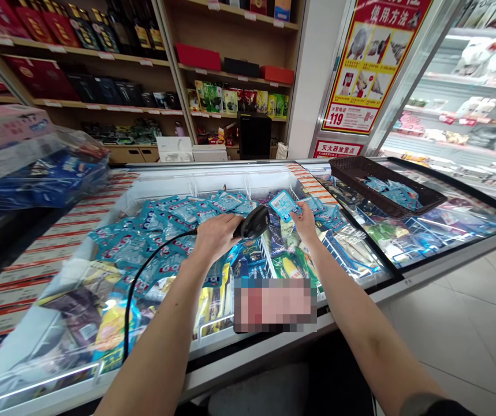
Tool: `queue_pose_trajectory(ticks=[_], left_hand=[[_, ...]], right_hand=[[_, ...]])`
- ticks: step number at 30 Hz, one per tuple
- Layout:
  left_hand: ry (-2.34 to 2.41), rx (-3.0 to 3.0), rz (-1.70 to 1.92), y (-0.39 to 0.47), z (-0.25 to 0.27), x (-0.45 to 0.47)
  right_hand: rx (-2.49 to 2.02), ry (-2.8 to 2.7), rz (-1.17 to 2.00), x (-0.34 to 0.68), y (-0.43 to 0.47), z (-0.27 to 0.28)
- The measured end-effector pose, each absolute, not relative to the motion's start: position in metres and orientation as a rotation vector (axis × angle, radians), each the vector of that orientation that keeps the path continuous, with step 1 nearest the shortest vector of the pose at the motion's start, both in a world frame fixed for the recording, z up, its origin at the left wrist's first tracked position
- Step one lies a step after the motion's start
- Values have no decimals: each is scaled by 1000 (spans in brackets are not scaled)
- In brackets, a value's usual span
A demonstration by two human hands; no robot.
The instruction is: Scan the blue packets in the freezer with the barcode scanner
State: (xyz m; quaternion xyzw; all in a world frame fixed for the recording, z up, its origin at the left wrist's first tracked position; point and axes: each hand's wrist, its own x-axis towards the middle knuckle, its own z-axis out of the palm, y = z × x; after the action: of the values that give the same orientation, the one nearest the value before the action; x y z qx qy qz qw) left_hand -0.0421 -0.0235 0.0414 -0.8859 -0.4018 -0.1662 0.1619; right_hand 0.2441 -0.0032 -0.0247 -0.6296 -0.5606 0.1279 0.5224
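My left hand (217, 234) is wrapped round the handle of a black barcode scanner (255, 223) with a cable trailing down to the left. Its head points right, toward a small blue packet (283, 204) whose pale label faces up. My right hand (305, 222) pinches that packet at its lower right corner. Under my left hand, a wide heap of similar blue packets (161, 231) covers the glass top of the chest freezer (144, 176). A smaller group of blue packets (323, 212) lies just right of my right hand.
A dark brown basket (351, 173) holding several blue packets stands on the freezer at the right. At the front edge lies a blurred-out flat object (276, 306). Plastic-wrapped packages (35, 156) are stacked at the left. Stocked shelves (113, 55) line the back wall.
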Motion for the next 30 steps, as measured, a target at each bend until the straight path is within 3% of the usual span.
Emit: queue_pose_trajectory(ticks=[20, 30], left_hand=[[-1141, -2556, -595, -17, 41, -47], [-1149, -2572, -572, -19, 44, -48]], right_hand=[[-1518, -1355, 212, 241, 0, -25], [-1803, -1243, -68, 231, -24, -17]])
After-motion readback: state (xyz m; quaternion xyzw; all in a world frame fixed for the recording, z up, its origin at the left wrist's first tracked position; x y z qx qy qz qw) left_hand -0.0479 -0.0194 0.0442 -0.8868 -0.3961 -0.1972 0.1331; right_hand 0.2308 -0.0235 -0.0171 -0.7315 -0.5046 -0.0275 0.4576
